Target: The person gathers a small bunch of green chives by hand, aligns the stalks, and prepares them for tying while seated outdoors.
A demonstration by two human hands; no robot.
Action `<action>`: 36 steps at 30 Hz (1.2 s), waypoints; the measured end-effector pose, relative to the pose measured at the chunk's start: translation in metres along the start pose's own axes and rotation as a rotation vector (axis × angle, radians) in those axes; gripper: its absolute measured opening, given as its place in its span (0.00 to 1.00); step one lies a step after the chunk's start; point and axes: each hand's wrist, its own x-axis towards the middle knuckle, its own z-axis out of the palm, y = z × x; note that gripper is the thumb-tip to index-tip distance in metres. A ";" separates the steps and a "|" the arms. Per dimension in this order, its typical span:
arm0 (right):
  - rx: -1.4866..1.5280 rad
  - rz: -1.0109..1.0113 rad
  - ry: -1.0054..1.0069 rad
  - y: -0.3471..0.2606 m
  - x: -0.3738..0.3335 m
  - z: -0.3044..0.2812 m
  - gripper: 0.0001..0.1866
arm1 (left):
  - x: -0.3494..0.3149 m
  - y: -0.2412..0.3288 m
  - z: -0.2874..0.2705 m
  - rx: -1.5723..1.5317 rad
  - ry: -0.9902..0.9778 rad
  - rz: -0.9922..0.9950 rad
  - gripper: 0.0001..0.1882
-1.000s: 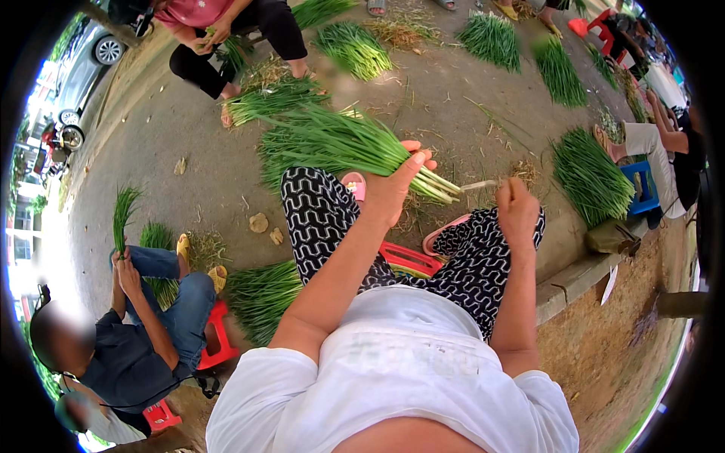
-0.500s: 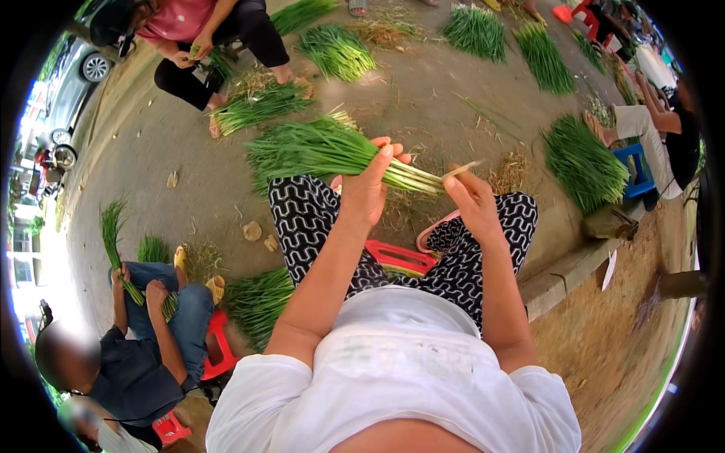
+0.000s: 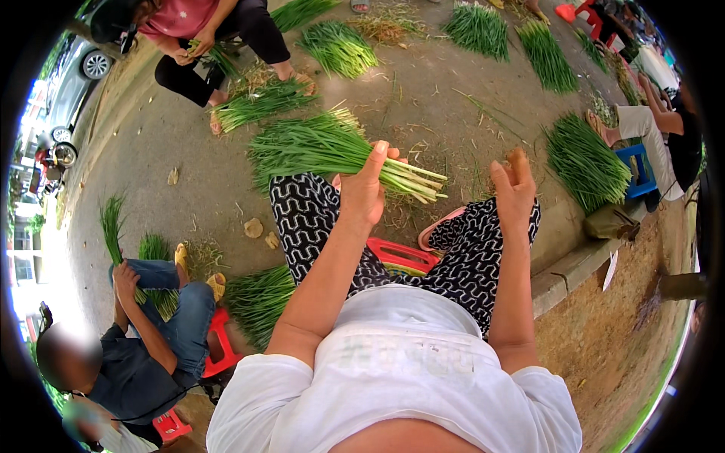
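Observation:
My left hand [image 3: 366,189] is closed round a bunch of green chives [image 3: 414,178], its thumb lying across the stems. Pale cut ends stick out to the right of the fist, and the leaves fan to the left above my knee. Beyond the leaves, the yellowish ends of more chives [image 3: 343,119] show, partly covered by the bunch. Out to the right, apart from the bunch, my right hand [image 3: 515,189] is raised over my right knee. Its thumb and fingers are apart, and I see nothing held in them.
Chive piles lie around on the ground, one beside my left leg [image 3: 260,302] and another at the right [image 3: 585,162]. A red stool [image 3: 404,257] shows between my legs. Other people sit at far left, lower left and right. A kerb [image 3: 570,275] runs along my right side.
My right hand has left the stem ends and moved right. The pale withered strand it pinched no longer shows in it. My left hand keeps its hold on the chives.

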 end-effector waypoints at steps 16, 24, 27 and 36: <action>0.299 0.538 -0.960 -0.027 -0.027 0.013 0.18 | -0.007 0.002 0.003 0.255 -0.287 -0.081 0.15; 0.352 0.458 -0.876 -0.030 -0.015 0.004 0.14 | -0.005 -0.003 -0.001 0.348 -0.316 -0.063 0.14; 0.363 0.429 -0.908 -0.029 -0.014 0.004 0.16 | -0.006 -0.005 0.000 0.327 -0.288 -0.065 0.14; 0.297 0.391 -0.851 -0.027 -0.014 0.007 0.14 | -0.009 -0.003 0.006 0.125 -0.226 -0.183 0.13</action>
